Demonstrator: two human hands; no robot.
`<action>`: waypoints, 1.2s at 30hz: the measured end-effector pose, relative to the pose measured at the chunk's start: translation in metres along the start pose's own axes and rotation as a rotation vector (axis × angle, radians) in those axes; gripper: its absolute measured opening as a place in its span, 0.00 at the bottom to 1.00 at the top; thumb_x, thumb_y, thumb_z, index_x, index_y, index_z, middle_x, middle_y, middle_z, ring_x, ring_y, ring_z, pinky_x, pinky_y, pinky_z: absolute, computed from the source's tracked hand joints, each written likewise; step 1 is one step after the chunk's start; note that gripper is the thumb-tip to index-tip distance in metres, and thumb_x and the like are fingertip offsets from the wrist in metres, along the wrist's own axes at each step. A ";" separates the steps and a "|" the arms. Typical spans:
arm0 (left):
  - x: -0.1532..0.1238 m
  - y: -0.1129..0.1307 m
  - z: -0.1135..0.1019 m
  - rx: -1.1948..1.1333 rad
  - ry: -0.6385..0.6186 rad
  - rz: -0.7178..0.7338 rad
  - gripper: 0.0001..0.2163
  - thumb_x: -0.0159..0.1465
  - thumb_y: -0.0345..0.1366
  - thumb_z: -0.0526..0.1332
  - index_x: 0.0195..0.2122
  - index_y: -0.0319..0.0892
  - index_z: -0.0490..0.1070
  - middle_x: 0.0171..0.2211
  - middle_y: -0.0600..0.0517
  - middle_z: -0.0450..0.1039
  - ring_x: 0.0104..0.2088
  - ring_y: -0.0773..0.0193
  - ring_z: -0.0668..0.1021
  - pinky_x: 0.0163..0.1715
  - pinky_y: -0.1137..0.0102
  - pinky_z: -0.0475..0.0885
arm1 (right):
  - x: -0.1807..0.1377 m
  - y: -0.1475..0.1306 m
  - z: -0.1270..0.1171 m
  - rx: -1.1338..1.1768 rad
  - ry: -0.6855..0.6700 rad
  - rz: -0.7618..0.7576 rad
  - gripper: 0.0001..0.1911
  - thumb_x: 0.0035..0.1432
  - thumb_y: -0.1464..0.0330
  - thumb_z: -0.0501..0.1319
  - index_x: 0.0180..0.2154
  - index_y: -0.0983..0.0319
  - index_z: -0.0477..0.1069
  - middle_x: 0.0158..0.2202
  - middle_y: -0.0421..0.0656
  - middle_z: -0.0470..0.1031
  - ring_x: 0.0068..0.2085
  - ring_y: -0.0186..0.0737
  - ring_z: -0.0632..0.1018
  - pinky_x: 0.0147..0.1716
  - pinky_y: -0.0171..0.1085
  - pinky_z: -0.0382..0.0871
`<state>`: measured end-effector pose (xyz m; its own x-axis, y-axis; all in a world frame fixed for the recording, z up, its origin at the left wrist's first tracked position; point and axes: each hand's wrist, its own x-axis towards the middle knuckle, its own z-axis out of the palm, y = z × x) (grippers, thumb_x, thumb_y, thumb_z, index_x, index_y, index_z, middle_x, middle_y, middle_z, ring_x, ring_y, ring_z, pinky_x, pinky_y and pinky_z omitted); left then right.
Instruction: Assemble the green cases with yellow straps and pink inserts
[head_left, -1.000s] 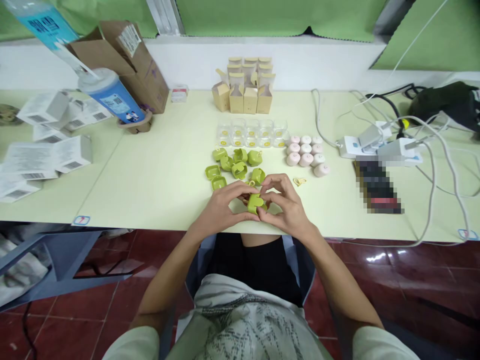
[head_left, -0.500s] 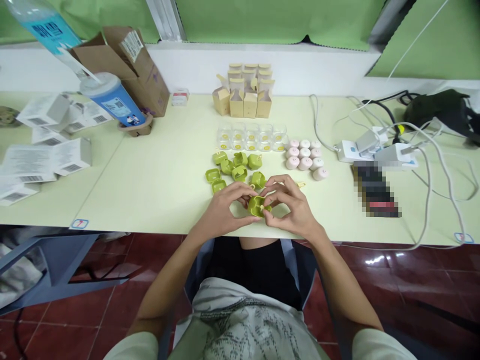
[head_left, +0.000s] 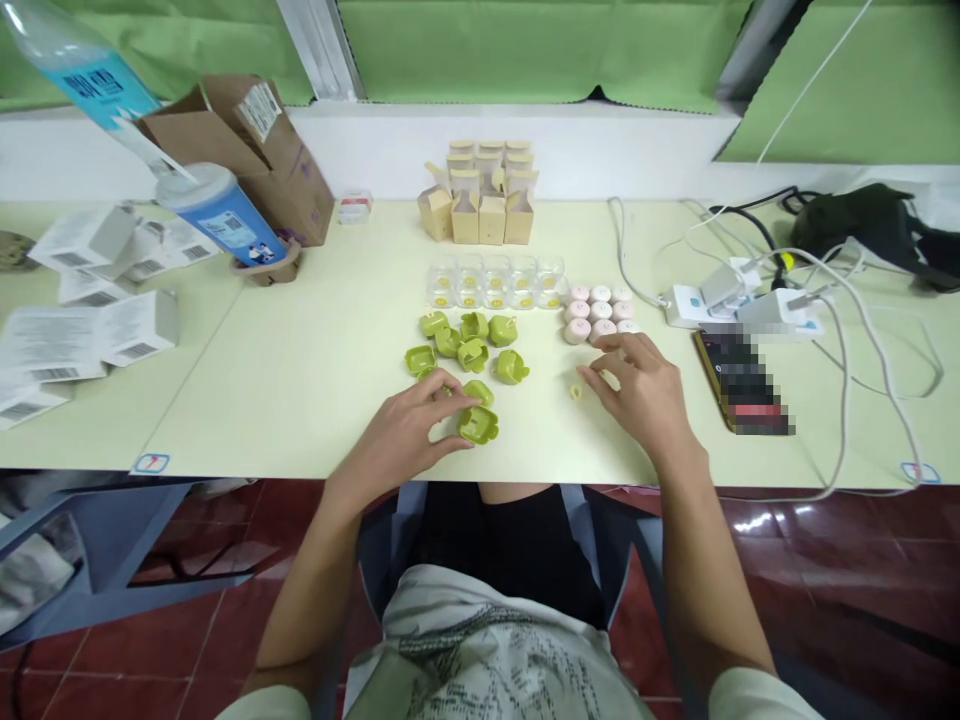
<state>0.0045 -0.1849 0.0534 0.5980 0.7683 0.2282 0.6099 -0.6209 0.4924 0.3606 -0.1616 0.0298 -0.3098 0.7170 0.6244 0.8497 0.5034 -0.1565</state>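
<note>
The left hand (head_left: 401, 428) held a shell (head_left: 480, 427) of green colour in a narrow grip, the thumb on its near side and the fingers on its far side. The shell was near the front edge of the worktop (head_left: 300, 345), with its hollow side turned up. Another green piece (head_left: 478, 391) was just behind it.

The right hand (head_left: 646, 385) was well apart from the left one, in front of the jars (head_left: 600, 308). Its grip was narrow, with the thumb and the first finger near to each other. A small yellow ring (head_left: 576, 392) was just beside the thumb tip, but I could not tell if the grip had hold of it.

More green shells (head_left: 472, 355) lay in a loose group beyond the left hand. Behind this group stood the clear cases (head_left: 496, 285) with yellow marks, and behind them, near the wall, the open cartons (head_left: 491, 218). The jars, some pink and some white, stood in rows to the right of the cases; the right hand partly hid the nearest ones. Farther to the right were the phone (head_left: 739, 380) and the power strip (head_left: 686, 306). At the left side there were a blue cup (head_left: 232, 225), a brown box (head_left: 304, 190) and several white boxes (head_left: 139, 325).
</note>
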 end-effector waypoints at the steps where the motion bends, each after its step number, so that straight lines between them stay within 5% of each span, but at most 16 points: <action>1: 0.000 -0.001 -0.002 -0.037 -0.001 0.001 0.20 0.71 0.39 0.75 0.63 0.49 0.79 0.56 0.47 0.79 0.47 0.57 0.84 0.49 0.63 0.81 | 0.001 -0.007 0.002 0.008 0.036 -0.033 0.13 0.74 0.66 0.68 0.33 0.60 0.76 0.46 0.52 0.85 0.44 0.50 0.83 0.39 0.46 0.80; 3: 0.001 -0.001 -0.002 -0.100 0.008 -0.010 0.20 0.72 0.38 0.74 0.63 0.50 0.78 0.57 0.48 0.80 0.48 0.58 0.84 0.49 0.65 0.81 | 0.004 -0.032 0.006 0.171 0.080 -0.122 0.13 0.75 0.65 0.68 0.34 0.60 0.76 0.46 0.50 0.85 0.42 0.45 0.82 0.39 0.44 0.80; 5: 0.001 0.001 -0.003 -0.141 0.008 -0.032 0.19 0.72 0.39 0.74 0.62 0.49 0.78 0.56 0.49 0.82 0.47 0.59 0.85 0.48 0.66 0.81 | 0.005 -0.062 0.010 0.374 -0.031 -0.208 0.10 0.76 0.61 0.68 0.44 0.61 0.78 0.50 0.51 0.84 0.44 0.43 0.84 0.41 0.41 0.82; 8: -0.004 0.003 -0.010 -0.215 -0.033 -0.074 0.17 0.71 0.40 0.74 0.59 0.48 0.78 0.52 0.51 0.83 0.37 0.65 0.83 0.42 0.69 0.81 | 0.003 -0.098 0.019 0.352 -0.093 -0.256 0.22 0.77 0.54 0.65 0.58 0.64 0.77 0.56 0.55 0.83 0.48 0.45 0.84 0.43 0.42 0.83; 11: -0.013 -0.002 -0.025 -0.197 -0.039 -0.175 0.15 0.70 0.38 0.75 0.56 0.48 0.78 0.51 0.53 0.81 0.32 0.68 0.80 0.37 0.70 0.79 | 0.000 -0.111 0.034 0.261 -0.068 -0.312 0.23 0.78 0.55 0.64 0.61 0.67 0.76 0.60 0.56 0.84 0.51 0.49 0.82 0.50 0.46 0.82; 17: -0.013 -0.008 -0.027 0.138 -0.207 -0.373 0.19 0.62 0.40 0.82 0.49 0.45 0.78 0.45 0.54 0.77 0.35 0.61 0.81 0.39 0.64 0.75 | 0.001 -0.101 0.047 0.056 -0.126 -0.404 0.16 0.78 0.62 0.65 0.60 0.62 0.80 0.67 0.54 0.81 0.52 0.51 0.79 0.50 0.48 0.78; 22: -0.013 0.002 -0.018 0.301 -0.241 -0.479 0.23 0.63 0.46 0.81 0.54 0.45 0.77 0.53 0.50 0.78 0.44 0.53 0.85 0.41 0.62 0.74 | 0.001 -0.083 0.014 -0.052 -0.117 -0.240 0.10 0.79 0.66 0.63 0.53 0.62 0.82 0.58 0.54 0.84 0.47 0.47 0.81 0.44 0.44 0.75; 26: -0.017 -0.003 -0.023 0.204 -0.118 -0.397 0.18 0.68 0.44 0.78 0.55 0.47 0.80 0.51 0.52 0.79 0.35 0.61 0.81 0.41 0.63 0.74 | -0.004 -0.065 -0.012 -0.133 -0.419 0.041 0.09 0.77 0.67 0.63 0.51 0.61 0.81 0.52 0.49 0.83 0.37 0.41 0.82 0.30 0.39 0.66; 30: -0.002 -0.016 -0.015 0.078 0.150 -0.357 0.10 0.78 0.42 0.65 0.53 0.48 0.85 0.50 0.53 0.82 0.25 0.69 0.72 0.39 0.65 0.73 | -0.001 -0.055 -0.016 -0.110 -0.708 0.157 0.10 0.77 0.70 0.61 0.51 0.60 0.81 0.53 0.49 0.81 0.35 0.40 0.82 0.32 0.39 0.67; 33: 0.011 -0.026 -0.004 0.038 0.147 -0.373 0.10 0.77 0.41 0.66 0.51 0.47 0.87 0.51 0.52 0.85 0.28 0.67 0.74 0.39 0.66 0.73 | 0.000 -0.045 -0.019 -0.047 -0.721 0.197 0.12 0.75 0.74 0.58 0.48 0.61 0.81 0.49 0.48 0.81 0.36 0.42 0.83 0.36 0.40 0.69; 36: 0.016 -0.032 0.002 0.014 0.105 -0.391 0.09 0.74 0.41 0.69 0.50 0.47 0.88 0.52 0.52 0.87 0.32 0.65 0.79 0.41 0.66 0.74 | -0.003 -0.025 -0.027 0.064 -0.562 0.262 0.14 0.72 0.74 0.59 0.51 0.61 0.81 0.49 0.47 0.82 0.37 0.41 0.84 0.40 0.40 0.72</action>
<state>-0.0050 -0.1530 0.0396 0.2637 0.9582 0.1114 0.7884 -0.2806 0.5474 0.3521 -0.1890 0.0530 -0.2860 0.9561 0.0632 0.9063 0.2914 -0.3062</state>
